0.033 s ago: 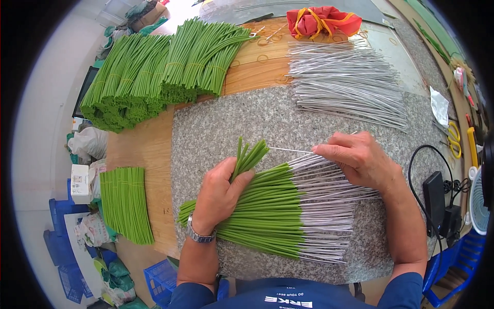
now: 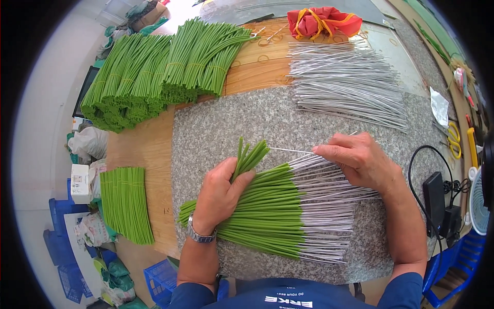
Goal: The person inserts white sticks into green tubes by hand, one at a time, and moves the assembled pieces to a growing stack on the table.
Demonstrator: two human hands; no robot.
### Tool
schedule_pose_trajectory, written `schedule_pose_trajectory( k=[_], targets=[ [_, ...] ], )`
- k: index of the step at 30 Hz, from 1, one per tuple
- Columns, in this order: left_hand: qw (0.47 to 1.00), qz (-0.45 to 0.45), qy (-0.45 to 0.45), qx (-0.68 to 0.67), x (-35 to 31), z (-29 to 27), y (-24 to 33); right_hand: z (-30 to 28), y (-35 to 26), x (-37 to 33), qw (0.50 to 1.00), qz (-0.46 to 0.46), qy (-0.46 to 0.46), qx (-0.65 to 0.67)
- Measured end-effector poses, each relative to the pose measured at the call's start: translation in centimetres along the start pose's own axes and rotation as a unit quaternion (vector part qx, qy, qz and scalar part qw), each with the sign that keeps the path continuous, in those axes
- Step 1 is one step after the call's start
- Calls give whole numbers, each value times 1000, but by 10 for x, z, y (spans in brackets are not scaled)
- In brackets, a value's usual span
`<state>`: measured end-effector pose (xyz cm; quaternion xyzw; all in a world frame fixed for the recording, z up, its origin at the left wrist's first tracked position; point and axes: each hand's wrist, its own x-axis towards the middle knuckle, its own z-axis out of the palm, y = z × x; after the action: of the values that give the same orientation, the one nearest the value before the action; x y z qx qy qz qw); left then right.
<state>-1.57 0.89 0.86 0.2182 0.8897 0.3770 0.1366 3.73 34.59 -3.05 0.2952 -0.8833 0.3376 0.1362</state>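
Note:
A small bunch of green tubes (image 2: pixel 250 156) is gripped in my left hand (image 2: pixel 220 193), their ends pointing up and right. My right hand (image 2: pixel 357 157) is closed, thumb and finger pinching a thin white wire (image 2: pixel 290 150). That wire's far end meets the tip of one of the held tubes; whether it is inside, I cannot tell. Below both hands lies a fanned row of green tubes (image 2: pixel 265 219) with white wires (image 2: pixel 327 226) sticking out of their right ends. My left hand rests over the row's upper left part, and my right hand is above its wires.
A grey speckled stone slab (image 2: pixel 231 116) lies under the work. Loose silvery wires (image 2: pixel 347 85) are spread beyond it, near a red cloth bundle (image 2: pixel 321 23). Banded green tubes are piled (image 2: pixel 164 72) far left; another bundle (image 2: pixel 126 203) lies left. Black adapters (image 2: pixel 435 198) and yellow-handled scissors (image 2: pixel 454 140) sit right.

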Motion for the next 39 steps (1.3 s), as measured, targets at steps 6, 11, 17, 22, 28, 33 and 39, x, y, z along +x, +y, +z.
schedule_pose_trajectory(
  k=[6, 11, 17, 22, 28, 33, 39],
  targets=[
    [1000, -1, 0, -8, -1, 0, 0, -6, -2, 1, 999, 20, -3, 41],
    [1000, 21, -4, 3, 1, 3, 0, -20, -1, 12, 997, 44, -64, -12],
    [998, 65, 4, 10, 1, 1, -4, -19, -11, 31, 991, 83, -82, -72],
    [996, 86, 4, -1, 2, 2, -6, -17, -7, 37, 992, 64, -75, -75],
    [997, 76, -2, -12, 0, 0, -6, -12, -2, 39, 996, 27, -48, -69],
    [998, 60, -7, -16, 1, 1, -7, -15, -1, 40, 994, -29, 6, -110],
    [998, 40, 0, -44, 0, 3, -6, -18, -2, 39, 990, -56, 35, -127]
  ],
)
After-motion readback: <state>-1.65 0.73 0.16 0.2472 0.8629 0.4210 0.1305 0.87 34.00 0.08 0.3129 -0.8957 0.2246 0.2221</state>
